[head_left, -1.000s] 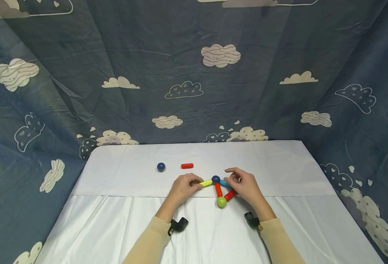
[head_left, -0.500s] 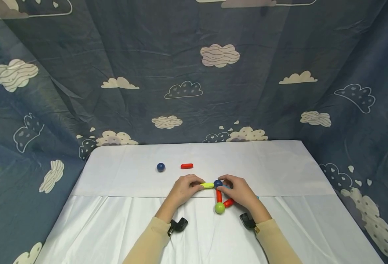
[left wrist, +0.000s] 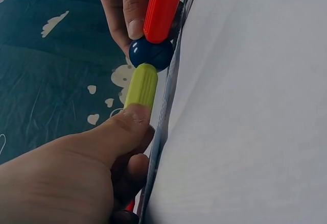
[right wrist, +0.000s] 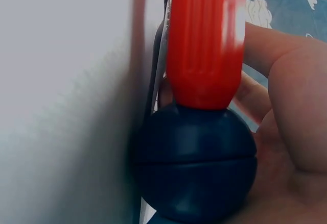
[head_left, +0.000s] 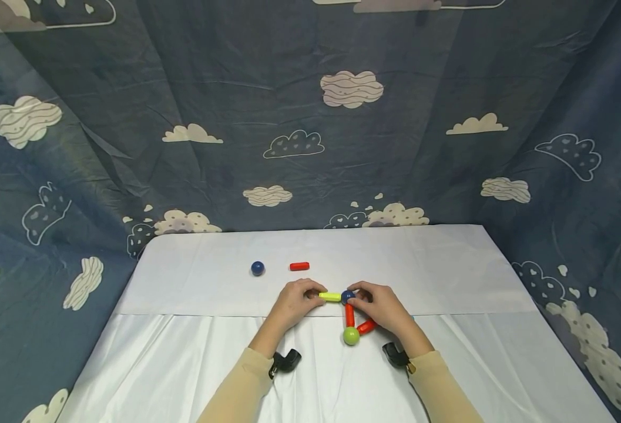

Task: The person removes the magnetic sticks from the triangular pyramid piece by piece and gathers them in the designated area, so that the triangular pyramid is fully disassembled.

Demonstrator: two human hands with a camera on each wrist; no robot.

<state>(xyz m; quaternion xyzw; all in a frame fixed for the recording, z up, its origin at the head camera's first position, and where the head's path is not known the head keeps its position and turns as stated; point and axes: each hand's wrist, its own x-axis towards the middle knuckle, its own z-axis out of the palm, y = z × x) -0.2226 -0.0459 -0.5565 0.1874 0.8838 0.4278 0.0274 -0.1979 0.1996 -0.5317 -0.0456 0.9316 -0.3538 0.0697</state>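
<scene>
In the head view my left hand (head_left: 295,301) pinches a yellow-green rod (head_left: 332,297) between thumb and fingers. The rod's far end touches a dark blue ball (head_left: 348,296), which my right hand (head_left: 381,304) grips with thumb and fingertips. From that ball a red rod (head_left: 349,315) runs down to a green ball (head_left: 351,336). A second red rod (head_left: 366,326) slants from the green ball under my right hand. Close up, the right wrist view has a dark blue ball (right wrist: 194,157) joined to a red rod (right wrist: 207,40). My right palm hides part of the assembly.
A loose dark blue ball (head_left: 258,268) and a loose red rod (head_left: 299,266) lie farther back on the white-covered table (head_left: 194,270). Dark cloud-printed cloth (head_left: 299,176) hangs behind and at both sides.
My right hand has shifted from the light blue rod to the dark blue ball. The joined rods and balls have moved slightly toward me. My left hand keeps hold of the yellow-green rod.
</scene>
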